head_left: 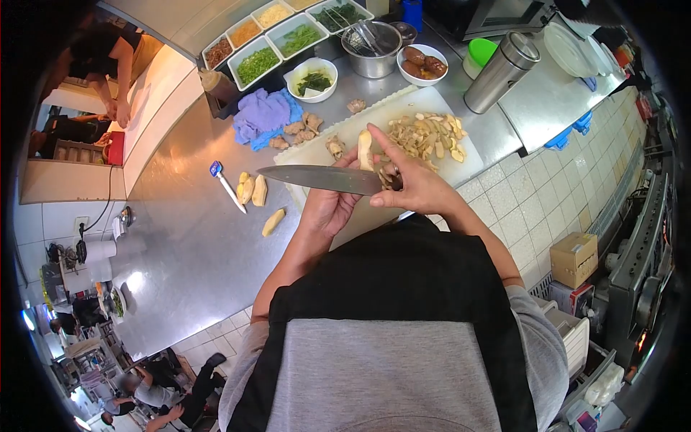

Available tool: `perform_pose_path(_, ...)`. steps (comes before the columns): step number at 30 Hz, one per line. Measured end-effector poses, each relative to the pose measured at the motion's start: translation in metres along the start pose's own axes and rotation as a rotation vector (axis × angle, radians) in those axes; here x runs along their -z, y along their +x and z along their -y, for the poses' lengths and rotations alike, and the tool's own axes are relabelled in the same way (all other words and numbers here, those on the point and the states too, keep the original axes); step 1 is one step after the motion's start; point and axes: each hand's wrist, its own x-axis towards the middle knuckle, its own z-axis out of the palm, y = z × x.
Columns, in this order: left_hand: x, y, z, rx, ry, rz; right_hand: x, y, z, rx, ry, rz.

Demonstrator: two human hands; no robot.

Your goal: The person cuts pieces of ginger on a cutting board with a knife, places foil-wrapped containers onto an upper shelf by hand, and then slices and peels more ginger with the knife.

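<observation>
My right hand (414, 180) is closed round the handle end of a large knife (324, 178), whose blade points left across my left hand. Between the fingers of my left hand (338, 205) is a peeled pale ginger piece (366, 150), held upright above the white cutting board (345, 232). A heap of peelings (425, 137) covers the board's right part. Unpeeled knobs of ginger (306, 126) lie at and beyond its far left edge. Several peeled pieces (259, 191) rest on the steel counter to the left, beside a white and blue peeler-like tool (227, 186).
Behind the board stand trays of chopped greens (255, 65), a bowl of leaves (312, 79), a steel pot (371, 49), a bowl of brown items (422, 66) and a steel flask (502, 72). A purple cloth (265, 115) lies left. Other people (119, 65) are at upper and lower left.
</observation>
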Motion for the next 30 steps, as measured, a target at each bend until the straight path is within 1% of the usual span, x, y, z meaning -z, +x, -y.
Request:
perform_pose_path(1, 0.000, 0.000, 0.000, -0.001, 0.008, -0.002, 0.003, 0.000, 0.004, -0.080, 0.006, 0.053)
perform_pose_path(4, 0.000, -0.001, -0.001, -0.002, 0.041, -0.025, 0.002, 0.003, -0.003, -0.057, -0.015, 0.071)
perform_pose_path(6, -0.002, -0.002, -0.002, 0.004, 0.071, -0.056, -0.003, 0.007, -0.012, 0.094, -0.063, -0.038)
perform_pose_path(8, -0.008, -0.001, -0.003, 0.001, 0.069, -0.082, -0.005, 0.007, -0.017, 0.156, -0.062, -0.084)
perform_pose_path(12, -0.011, -0.005, -0.001, -0.029, 0.039, -0.124, -0.002, 0.006, -0.007, 0.113, -0.008, -0.094)
perform_pose_path(15, -0.014, -0.007, 0.004, -0.064, 0.066, -0.192, -0.005, 0.009, -0.011, 0.146, -0.028, -0.164)
perform_pose_path(19, -0.001, -0.008, 0.011, -0.011, 0.005, -0.115, -0.007, 0.012, -0.018, 0.168, -0.071, -0.249)
perform_pose_path(22, 0.008, -0.006, 0.012, 0.055, -0.067, -0.075, -0.006, 0.011, -0.015, 0.126, -0.030, -0.242)
perform_pose_path(25, 0.005, -0.006, 0.011, 0.113, -0.106, -0.058, -0.005, 0.011, -0.015, 0.103, -0.121, -0.233)
perform_pose_path(27, 0.000, -0.009, 0.012, 0.188, -0.135, -0.025, -0.003, 0.015, -0.022, 0.083, 0.047, -0.305)
perform_pose_path(28, -0.002, -0.008, 0.011, 0.161, -0.152, -0.012, -0.001, 0.018, -0.024, 0.074, 0.131, -0.339)
perform_pose_path(30, -0.002, -0.005, 0.006, 0.106, -0.184, 0.012, 0.006, 0.016, -0.025, 0.170, 0.052, -0.337)
